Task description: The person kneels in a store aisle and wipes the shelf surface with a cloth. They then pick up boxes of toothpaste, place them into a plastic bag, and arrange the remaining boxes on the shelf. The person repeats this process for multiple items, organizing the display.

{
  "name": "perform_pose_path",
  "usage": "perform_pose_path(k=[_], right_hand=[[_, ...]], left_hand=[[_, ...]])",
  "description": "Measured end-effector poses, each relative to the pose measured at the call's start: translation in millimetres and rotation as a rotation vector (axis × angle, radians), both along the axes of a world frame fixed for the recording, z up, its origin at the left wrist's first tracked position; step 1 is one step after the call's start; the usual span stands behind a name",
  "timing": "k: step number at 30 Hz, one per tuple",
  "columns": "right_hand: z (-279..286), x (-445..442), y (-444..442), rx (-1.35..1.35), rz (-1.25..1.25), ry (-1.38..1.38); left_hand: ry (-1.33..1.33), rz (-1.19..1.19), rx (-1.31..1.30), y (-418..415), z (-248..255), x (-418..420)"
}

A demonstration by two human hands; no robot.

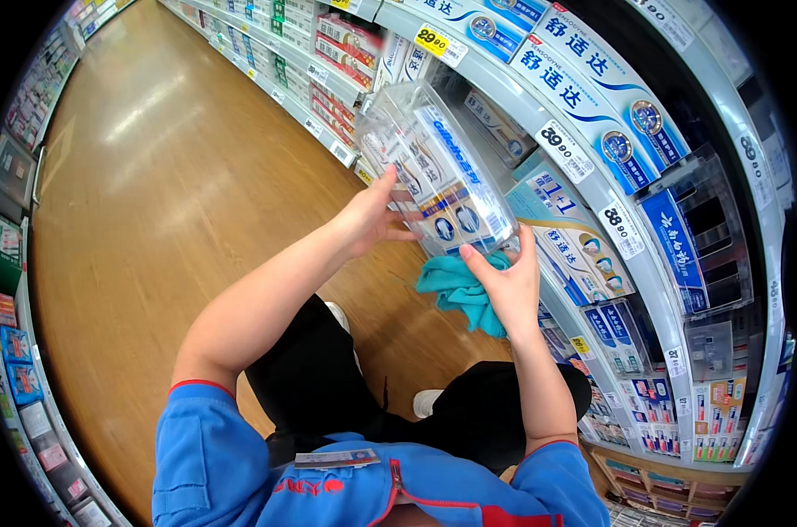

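In front of the shelf I hold a clear plastic display box (405,118), tilted, with a Gillette label strip (454,145) along one side. A white and blue toothpaste carton (448,214) shows through its clear wall. My left hand (375,221) supports the box's left side, thumb on top and fingers spread against it. The near right corner is gripped by my right hand (510,280), with the thumb on the front edge. Bunched under that same hand hangs a teal cloth (461,290), partly hidden by the box and thumb.
Shelves on the right carry Sensodyne toothpaste cartons (589,85), a 1+1 toothpaste pack (570,244) and a blue-labelled clear holder (695,244). Price tags (565,150) line the shelf edges. A wooden-look floor (148,217) runs between these and the stocked left shelves (16,356).
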State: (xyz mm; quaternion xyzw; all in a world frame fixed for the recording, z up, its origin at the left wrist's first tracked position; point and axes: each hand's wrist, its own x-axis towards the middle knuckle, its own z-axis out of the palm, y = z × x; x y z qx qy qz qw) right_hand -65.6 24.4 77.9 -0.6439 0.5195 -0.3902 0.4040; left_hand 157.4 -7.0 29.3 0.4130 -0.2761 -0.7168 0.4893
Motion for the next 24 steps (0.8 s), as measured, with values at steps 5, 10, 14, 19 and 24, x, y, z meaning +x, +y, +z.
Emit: perform_pose_path(k=[5,10,14,19,24], right_hand=[[-12,-8,-6,-0.037,-0.108,0.036],[3,11,-13,-0.105,-0.208,0.206],[-14,11,-34,-0.17,-0.263,0.251],[-17,20,-44,-0.155,-0.291,0.285],[-24,28,-50,-0.14,-0.277,0.235]], left_hand=[[-0.023,-0.075,0.018,-26,-11,-12],[0.031,-0.021,-0.016,-45,-13,-19],[-0.018,-0.048,-0.078,-63,-15,-23],[-0.106,0.038,-0.065,-71,-22,-29],[-0.126,0.07,-0.04,-76,-23,-26]])
